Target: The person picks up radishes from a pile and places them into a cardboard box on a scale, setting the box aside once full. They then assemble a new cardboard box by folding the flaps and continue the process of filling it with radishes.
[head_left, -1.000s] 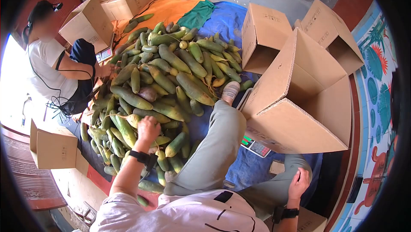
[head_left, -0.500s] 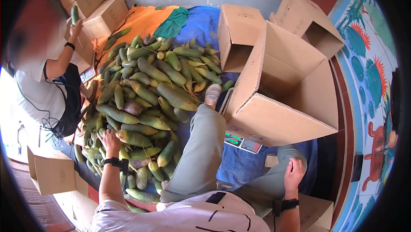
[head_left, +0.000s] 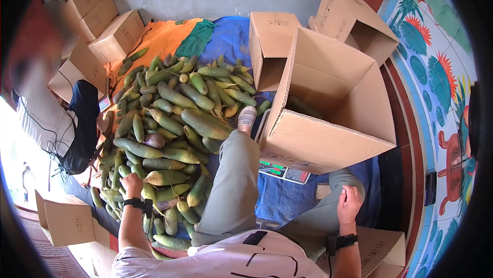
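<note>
At the lower left edge of a large pile of green radishes point(head_left: 169, 119), my left hand point(head_left: 132, 184) is closed on the vegetables; what its fingers hold, if anything, is hidden. My right hand point(head_left: 349, 203) rests by my right knee with its fingers curled and nothing visible in them. In front of me a tall open cardboard box point(head_left: 328, 142) stands on a digital scale point(head_left: 285, 171), whose display is lit green. Some dark green radishes point(head_left: 303, 107) lie inside the box.
Other cardboard boxes point(head_left: 277, 34) stand beyond the large box, at the far left and near both lower corners. A co-worker point(head_left: 49, 108) bends at the left of the pile, by another scale point(head_left: 105, 103). A painted wall runs along the right.
My left hand has closed from a spread reach over the pile. The co-worker's raised arm with a radish is no longer visible. The whole view has shifted slightly.
</note>
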`<state>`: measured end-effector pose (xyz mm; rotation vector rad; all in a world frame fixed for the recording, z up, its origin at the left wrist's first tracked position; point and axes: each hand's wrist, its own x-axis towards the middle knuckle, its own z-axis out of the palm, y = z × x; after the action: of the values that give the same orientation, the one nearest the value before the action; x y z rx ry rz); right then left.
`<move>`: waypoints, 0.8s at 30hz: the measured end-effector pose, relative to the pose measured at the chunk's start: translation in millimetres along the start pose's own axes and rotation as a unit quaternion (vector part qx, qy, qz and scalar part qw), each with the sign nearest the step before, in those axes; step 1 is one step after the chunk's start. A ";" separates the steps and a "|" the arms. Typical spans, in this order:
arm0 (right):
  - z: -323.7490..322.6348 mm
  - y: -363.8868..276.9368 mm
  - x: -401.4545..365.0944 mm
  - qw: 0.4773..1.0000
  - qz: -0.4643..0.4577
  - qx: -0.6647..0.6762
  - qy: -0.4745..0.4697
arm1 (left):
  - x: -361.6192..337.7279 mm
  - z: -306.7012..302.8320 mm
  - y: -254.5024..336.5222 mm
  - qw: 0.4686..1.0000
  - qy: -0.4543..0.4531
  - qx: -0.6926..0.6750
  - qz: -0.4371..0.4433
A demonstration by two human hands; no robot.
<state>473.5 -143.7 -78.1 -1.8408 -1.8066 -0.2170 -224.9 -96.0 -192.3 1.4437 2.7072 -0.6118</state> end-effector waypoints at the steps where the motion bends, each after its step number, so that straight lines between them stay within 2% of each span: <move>1: 0.2 0.1 -0.2 1.000 0.002 0.000 -0.001 | 4.0 11.2 -1.5 1.000 -0.023 0.004 -0.003; 4: 0.0 -0.3 -0.5 1.000 0.004 0.005 0.002 | -15.5 -6.4 7.2 0.999 -0.030 -0.021 -0.008; 9: 0.5 2.1 -1.9 1.000 0.002 0.005 0.009 | -21.5 -4.9 4.1 0.990 -0.137 0.017 0.023; 11: 0.2 1.7 -3.5 1.000 0.005 0.004 0.011 | -21.9 3.7 3.0 0.990 -0.135 0.011 0.028; 13: -1.5 -0.3 -2.7 1.000 0.004 -0.003 0.005 | -18.9 11.4 0.0 0.985 -0.146 -0.062 0.064; 18: -1.5 -0.1 -1.7 1.000 0.000 0.002 0.006 | -52.0 -47.7 28.8 0.975 -0.141 -0.122 0.123; 21: -0.7 -0.1 -1.8 1.000 0.001 0.000 0.009 | -57.1 -52.9 41.6 0.965 -0.116 -0.167 0.164; 24: -0.8 0.7 -3.8 1.000 -0.001 0.003 0.017 | -60.0 -55.7 55.4 0.952 -0.102 -0.236 0.164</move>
<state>474.0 -147.4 -79.4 -1.8196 -1.7837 -0.2414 -136.6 -97.0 -147.8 1.5366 2.1783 -0.0766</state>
